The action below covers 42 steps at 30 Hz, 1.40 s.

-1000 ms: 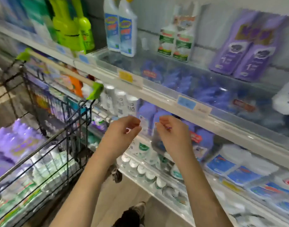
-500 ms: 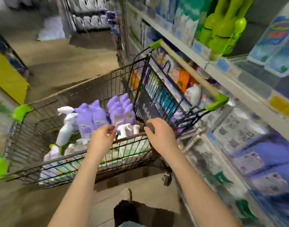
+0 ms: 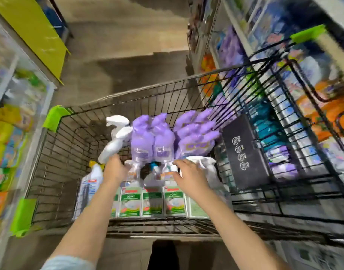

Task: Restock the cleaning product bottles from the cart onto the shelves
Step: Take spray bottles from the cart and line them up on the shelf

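Touching bottles (image 3: 152, 201) inside the cart (image 3: 140, 88): both hands (image 3: 116, 169) (image 3: 189, 175).

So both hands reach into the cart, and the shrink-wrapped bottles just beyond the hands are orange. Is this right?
Not quite: the shrink-wrapped bottles just beyond the hands are purple, not orange, as the head view shows. The rest holds: the left hand and the right hand both reach into the cart.

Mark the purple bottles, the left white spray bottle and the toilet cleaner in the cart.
purple bottles (image 3: 144, 141): head view, wrapped body.
white spray bottle (image 3: 109, 148): head view, white body.
toilet cleaner (image 3: 130, 203): head view, green label.
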Each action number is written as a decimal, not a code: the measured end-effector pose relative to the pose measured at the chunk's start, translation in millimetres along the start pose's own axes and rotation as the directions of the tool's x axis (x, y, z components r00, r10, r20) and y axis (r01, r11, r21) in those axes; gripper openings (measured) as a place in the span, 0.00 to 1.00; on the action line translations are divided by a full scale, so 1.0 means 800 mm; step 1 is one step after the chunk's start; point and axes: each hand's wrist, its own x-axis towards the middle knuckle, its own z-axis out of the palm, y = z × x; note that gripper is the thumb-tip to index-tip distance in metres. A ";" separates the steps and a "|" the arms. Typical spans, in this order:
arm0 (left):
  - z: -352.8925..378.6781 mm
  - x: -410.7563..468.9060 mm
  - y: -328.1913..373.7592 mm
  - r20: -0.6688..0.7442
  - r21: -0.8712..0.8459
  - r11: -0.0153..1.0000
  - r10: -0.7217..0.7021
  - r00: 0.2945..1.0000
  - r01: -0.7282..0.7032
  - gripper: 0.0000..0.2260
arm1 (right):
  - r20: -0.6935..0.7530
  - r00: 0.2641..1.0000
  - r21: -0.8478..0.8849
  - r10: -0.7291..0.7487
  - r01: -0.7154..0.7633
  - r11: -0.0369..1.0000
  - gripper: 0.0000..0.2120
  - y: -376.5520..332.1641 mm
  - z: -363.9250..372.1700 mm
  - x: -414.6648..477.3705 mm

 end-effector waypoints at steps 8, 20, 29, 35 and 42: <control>-0.013 0.095 -0.017 -0.133 0.185 0.976 -0.090 0.987 0.114 0.24 | 0.021 0.999 -0.022 -0.033 0.033 0.999 0.22 -0.021 0.058 0.132; -0.004 0.153 -0.057 -0.126 0.339 0.937 0.139 0.982 -0.089 0.17 | -0.057 0.997 0.069 -0.055 0.059 0.996 0.24 -0.007 0.122 0.163; -0.112 0.055 0.006 0.146 0.098 0.977 0.176 0.974 -0.191 0.30 | 0.129 0.990 0.394 -0.055 0.000 0.919 0.26 -0.054 0.097 0.155; -0.125 -0.012 0.068 0.308 -0.046 0.932 0.354 0.883 -0.359 0.25 | 0.297 0.952 0.635 -0.079 -0.135 0.761 0.34 -0.064 0.078 0.147; -0.078 -0.003 0.070 0.474 -0.183 0.920 0.392 0.789 -0.347 0.26 | 0.202 0.979 0.636 0.038 -0.161 0.755 0.32 -0.018 0.068 0.122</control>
